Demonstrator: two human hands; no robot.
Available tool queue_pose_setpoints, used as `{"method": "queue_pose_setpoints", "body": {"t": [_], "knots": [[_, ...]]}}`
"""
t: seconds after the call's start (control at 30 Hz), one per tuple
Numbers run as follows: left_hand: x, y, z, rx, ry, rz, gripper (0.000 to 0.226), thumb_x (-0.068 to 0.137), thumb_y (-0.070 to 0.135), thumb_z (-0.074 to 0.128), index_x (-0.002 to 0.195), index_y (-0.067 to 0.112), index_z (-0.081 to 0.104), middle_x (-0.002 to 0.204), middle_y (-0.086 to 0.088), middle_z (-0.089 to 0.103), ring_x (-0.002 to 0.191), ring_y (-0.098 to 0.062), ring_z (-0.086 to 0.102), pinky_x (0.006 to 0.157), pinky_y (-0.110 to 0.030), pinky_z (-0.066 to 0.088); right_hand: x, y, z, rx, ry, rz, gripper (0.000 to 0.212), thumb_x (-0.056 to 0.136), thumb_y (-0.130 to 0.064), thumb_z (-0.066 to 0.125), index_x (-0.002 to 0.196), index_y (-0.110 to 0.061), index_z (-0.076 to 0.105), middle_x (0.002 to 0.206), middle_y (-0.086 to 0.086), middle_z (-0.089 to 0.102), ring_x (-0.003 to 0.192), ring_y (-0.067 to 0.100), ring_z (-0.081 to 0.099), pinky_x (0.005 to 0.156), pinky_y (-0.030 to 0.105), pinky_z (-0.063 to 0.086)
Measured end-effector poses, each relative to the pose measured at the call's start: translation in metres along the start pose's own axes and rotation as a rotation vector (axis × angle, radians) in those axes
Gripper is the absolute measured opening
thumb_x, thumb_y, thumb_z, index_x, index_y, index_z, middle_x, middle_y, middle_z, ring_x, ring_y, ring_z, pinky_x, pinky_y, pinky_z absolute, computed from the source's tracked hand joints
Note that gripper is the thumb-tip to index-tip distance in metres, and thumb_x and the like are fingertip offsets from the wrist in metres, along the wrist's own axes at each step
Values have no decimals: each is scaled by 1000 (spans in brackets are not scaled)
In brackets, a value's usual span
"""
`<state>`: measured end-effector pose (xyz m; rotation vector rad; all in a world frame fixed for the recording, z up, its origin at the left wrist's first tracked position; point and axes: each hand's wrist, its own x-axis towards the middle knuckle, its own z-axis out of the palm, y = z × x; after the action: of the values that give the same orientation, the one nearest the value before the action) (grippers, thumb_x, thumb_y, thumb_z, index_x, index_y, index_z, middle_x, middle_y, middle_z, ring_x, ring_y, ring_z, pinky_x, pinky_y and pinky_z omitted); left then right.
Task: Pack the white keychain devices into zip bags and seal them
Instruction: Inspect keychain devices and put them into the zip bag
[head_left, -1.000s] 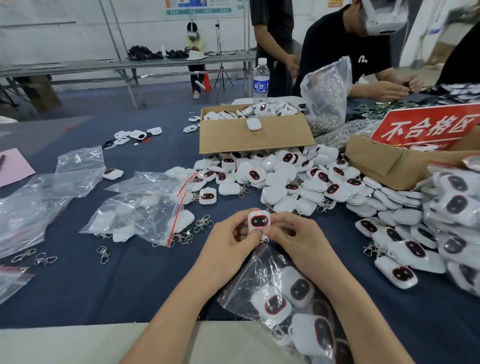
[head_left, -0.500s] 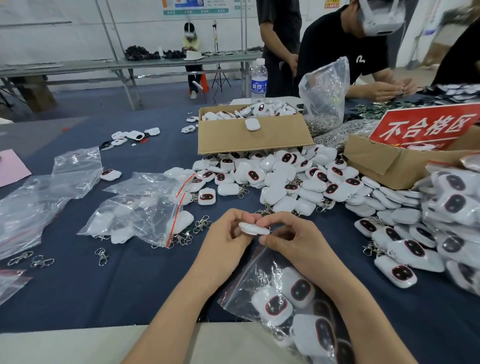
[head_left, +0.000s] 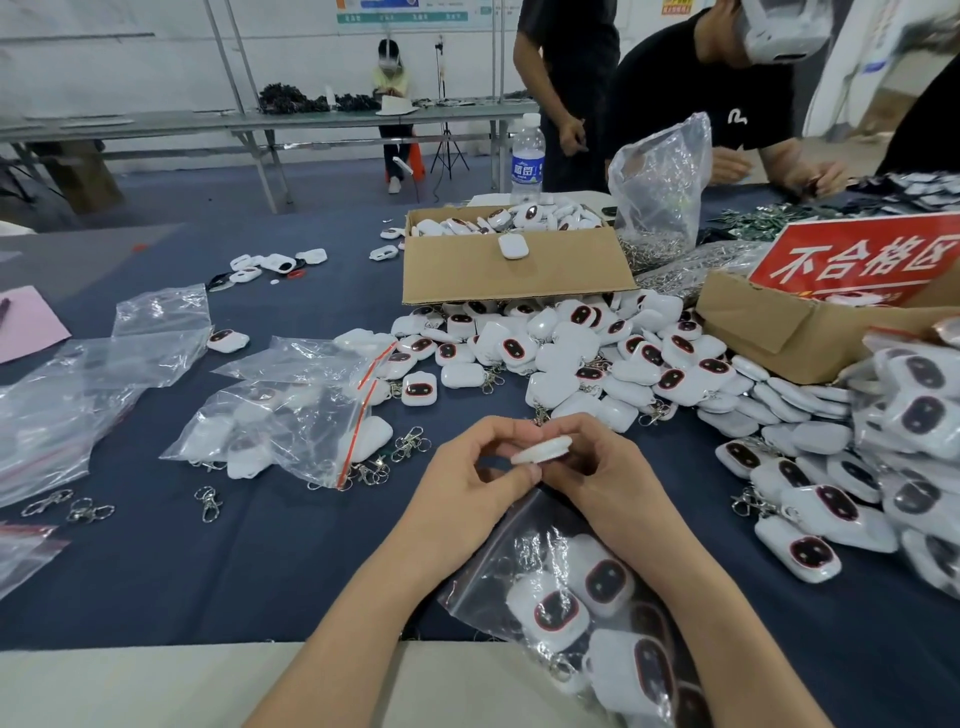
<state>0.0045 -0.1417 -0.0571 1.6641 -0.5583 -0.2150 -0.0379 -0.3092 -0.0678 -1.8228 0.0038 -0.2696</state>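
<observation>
Fingers (head_left: 519, 475) of the left hand (head_left: 467, 483) and the right hand (head_left: 613, 478) curl in from both sides and pinch one white keychain device (head_left: 540, 449), held edge-on above the blue tablecloth (head_left: 234, 571). Just nearer, under the right forearm, lies a zip bag (head_left: 498, 551) holding several devices, its far edge just beneath the hands. To the left, a second filled bag (head_left: 291, 421) with a red seal strip lies among loose metal clasps (head_left: 208, 503). Farther off, a heap of loose devices (head_left: 571, 353) spreads in front of an open cardboard box (head_left: 509, 275) holding more, with a water bottle (head_left: 527, 161) behind it.
</observation>
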Motion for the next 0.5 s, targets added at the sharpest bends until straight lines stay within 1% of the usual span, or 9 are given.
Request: {"method": "queue_pose_setpoints", "body": {"t": [0.07, 0.17, 0.2, 0.27, 0.33, 0.43, 0.5], "knots": [[-1, 0, 2, -1, -2, -26, 27, 90, 5, 73, 103, 29, 71, 91, 12, 72, 80, -13, 61, 80, -23, 53, 0, 1, -1, -7, 9, 2, 35, 89, -12, 74, 91, -46, 65, 94, -19, 76, 90, -2, 70, 73, 9, 49], [0, -1, 2, 4, -4, -34, 24, 91, 6, 73, 103, 26, 71, 96, 9, 73, 80, -14, 61, 82, -28, 54, 1, 1, -1, -19, 15, 12, 36, 88, -11, 75, 90, -45, 65, 92, -19, 75, 88, -3, 69, 72, 8, 48], [0, -1, 2, 5, -6, -30, 23, 91, 6, 73, 103, 26, 71, 98, 9, 73, 82, -13, 63, 82, -27, 54, 1, 1, -1, -20, 15, 15, 35, 88, -11, 75, 91, -45, 65, 93, -19, 75, 88, -3, 69, 72, 8, 49], [0, -1, 2, -4, -2, -12, 24, 92, 6, 71, 104, 27, 71, 101, 8, 74, 90, -10, 67, 83, -20, 54, 1, 0, 0, -16, 14, 11, 32, 88, -14, 76, 93, -44, 65, 94, -17, 75, 89, -2, 70, 73, 9, 49], [1, -2, 2, -43, 32, -10, 26, 95, 7, 68, 109, 28, 68, 105, 9, 74, 99, -7, 69, 87, -19, 53, 0, -2, 0, -14, 10, 2, 25, 87, -22, 78, 96, -44, 66, 93, -15, 76, 88, -1, 71, 74, 10, 50], [3, -4, 2, -101, 84, -50, 23, 99, 13, 63, 117, 28, 66, 103, 8, 76, 96, -7, 71, 84, -22, 55, -1, -4, 1, -23, -5, 0, 20, 88, -31, 78, 99, -44, 67, 87, -13, 77, 84, 1, 72, 71, 11, 50], [4, -6, 3, -96, 89, -55, 22, 100, 16, 62, 118, 28, 66, 103, 8, 76, 94, -6, 71, 82, -21, 54, -1, -3, 1, -34, -11, 3, 18, 88, -33, 77, 100, -42, 67, 87, -13, 77, 85, 1, 72, 74, 15, 51]]}}
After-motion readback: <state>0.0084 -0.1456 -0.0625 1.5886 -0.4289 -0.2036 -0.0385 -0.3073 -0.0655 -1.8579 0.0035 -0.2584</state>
